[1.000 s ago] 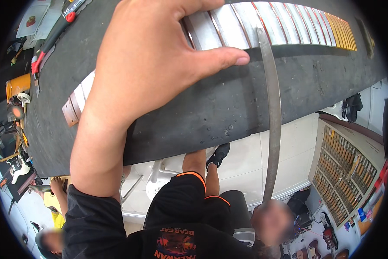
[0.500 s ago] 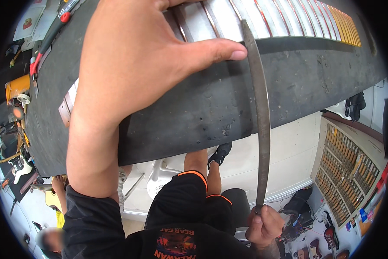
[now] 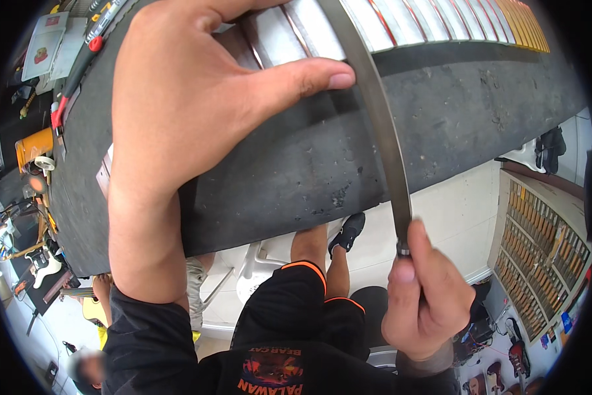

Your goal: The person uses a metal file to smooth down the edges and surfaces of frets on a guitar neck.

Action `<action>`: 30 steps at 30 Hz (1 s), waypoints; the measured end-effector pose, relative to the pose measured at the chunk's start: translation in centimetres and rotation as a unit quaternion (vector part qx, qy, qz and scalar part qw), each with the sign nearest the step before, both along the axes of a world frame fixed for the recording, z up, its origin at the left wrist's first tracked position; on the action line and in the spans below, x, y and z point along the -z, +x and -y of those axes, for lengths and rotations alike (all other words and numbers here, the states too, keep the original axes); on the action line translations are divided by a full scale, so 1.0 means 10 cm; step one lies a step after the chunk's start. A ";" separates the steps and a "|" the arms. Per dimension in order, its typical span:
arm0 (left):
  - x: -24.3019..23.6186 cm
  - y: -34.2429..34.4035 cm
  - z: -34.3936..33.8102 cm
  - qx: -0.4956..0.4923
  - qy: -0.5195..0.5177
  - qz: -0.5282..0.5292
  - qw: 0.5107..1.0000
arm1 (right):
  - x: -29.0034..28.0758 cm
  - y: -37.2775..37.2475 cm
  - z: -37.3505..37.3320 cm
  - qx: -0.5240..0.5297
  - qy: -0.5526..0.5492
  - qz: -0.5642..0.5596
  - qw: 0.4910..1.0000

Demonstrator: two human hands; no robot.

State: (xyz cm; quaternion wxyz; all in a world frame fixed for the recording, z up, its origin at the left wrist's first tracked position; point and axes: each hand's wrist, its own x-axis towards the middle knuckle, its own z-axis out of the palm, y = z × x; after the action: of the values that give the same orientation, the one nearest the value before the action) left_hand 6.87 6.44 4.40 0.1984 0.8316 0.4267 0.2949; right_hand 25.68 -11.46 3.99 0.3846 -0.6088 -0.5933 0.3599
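A: What is changing at the file (image 3: 381,125)?
B: It is shifting left across the bench (image 3: 441,131), so its blade is now meeting the left thumb (image 3: 309,76) tip.

A: And the right hand (image 3: 424,299)?
B: It is rising from the lower edge into full view, gripping the file's handle end, no longer blurred.

A: The left hand (image 3: 190,112)?
B: It is filling more of the view.

From my feed the left hand (image 3: 197,118) fills the 11 o'clock area, palm down on the fretted guitar neck (image 3: 401,26) lying across the dark bench mat (image 3: 296,178), thumb touching the long metal file (image 3: 381,125). Down at 5 o'clock the right hand (image 3: 424,296) grips the file's handle end. Red-handled tool (image 3: 79,66) sits way out at 10 o'clock.
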 end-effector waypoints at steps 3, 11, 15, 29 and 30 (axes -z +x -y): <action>0.08 -0.12 -0.09 0.020 -0.034 0.054 0.998 | 0.02 0.10 0.45 -0.007 -0.008 -0.003 1.000; -0.11 0.08 0.08 -0.012 0.002 -0.032 0.999 | -0.03 0.14 0.46 -0.004 -0.009 0.006 1.000; 0.05 -0.13 -0.06 0.007 -0.043 0.048 0.998 | -0.01 -0.03 -0.20 0.008 0.009 0.023 1.000; -0.23 0.27 0.17 -0.055 -0.063 -0.056 0.995 | 0.15 0.30 0.99 0.151 -0.081 -0.261 0.950; -0.18 0.27 0.17 -0.076 -0.033 -0.089 0.993 | 0.17 0.36 1.04 0.123 -0.097 -0.331 0.931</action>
State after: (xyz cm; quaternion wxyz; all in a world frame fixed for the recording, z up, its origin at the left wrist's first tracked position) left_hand 9.55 4.73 6.21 0.1643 0.8126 0.5141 0.2199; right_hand 29.28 -21.83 2.29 0.5391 -0.5581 -0.3149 0.5466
